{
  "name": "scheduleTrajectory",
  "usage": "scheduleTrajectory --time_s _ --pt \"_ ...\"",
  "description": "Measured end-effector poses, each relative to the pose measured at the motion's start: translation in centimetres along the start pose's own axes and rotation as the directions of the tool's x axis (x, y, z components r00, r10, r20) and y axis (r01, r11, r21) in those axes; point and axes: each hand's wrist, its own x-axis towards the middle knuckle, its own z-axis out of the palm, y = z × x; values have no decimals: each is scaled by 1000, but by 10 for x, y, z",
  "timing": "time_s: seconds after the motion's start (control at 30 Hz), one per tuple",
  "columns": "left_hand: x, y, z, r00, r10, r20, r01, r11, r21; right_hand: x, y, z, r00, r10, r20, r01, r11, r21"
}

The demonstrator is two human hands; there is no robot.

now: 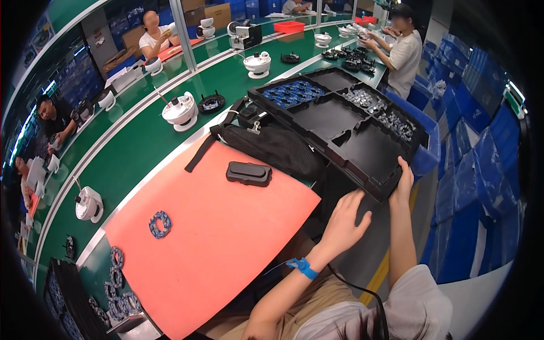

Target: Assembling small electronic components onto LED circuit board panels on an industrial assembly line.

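Observation:
A large black compartment tray [377,187] juts past the bench edge to my right. My right hand [402,184] grips its near right corner, fingers against the outer wall. Close to the tray's near edge is my left hand [343,224], fingers stretched and thumb apart; whether the fingertips touch the tray I cannot tell. A blue band [303,267] circles my left wrist. The tray holds blue circuit boards [292,93] in one compartment and small silvery parts [365,101] in others. Its near compartments show bare black floor.
On the orange mat [209,243] lie a blue ring-shaped board [160,224] and a black case [249,173]. A black mesh bag [272,148] sits beside the tray. White devices [180,111] stand along the green conveyor [136,147]. Blue bins [464,198] are stacked right; co-workers sit opposite.

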Motion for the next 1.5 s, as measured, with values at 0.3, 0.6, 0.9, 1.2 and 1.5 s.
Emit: scheduleTrajectory --time_s 0.3,0.6,0.9,1.2,1.5 --pt "-76 42 -84 965 -92 -244 143 969 201 49 3 -59 987 1 164 11 998 -69" --pt "-95 98 -102 967 21 -253 142 782 607 59 -32 -75 994 16 106 4 983 -182" --pt "-138 90 -79 948 -210 -241 318 559 766 44 -40 -96 962 114 247 -48 965 -259" --pt "-138 85 -64 960 -174 -218 266 342 901 26 -56 -106 940 144 308 -41 948 -317" --pt "-138 98 -73 945 -177 -276 328 489 808 16 -55 -85 999 11 31 16 654 -756"
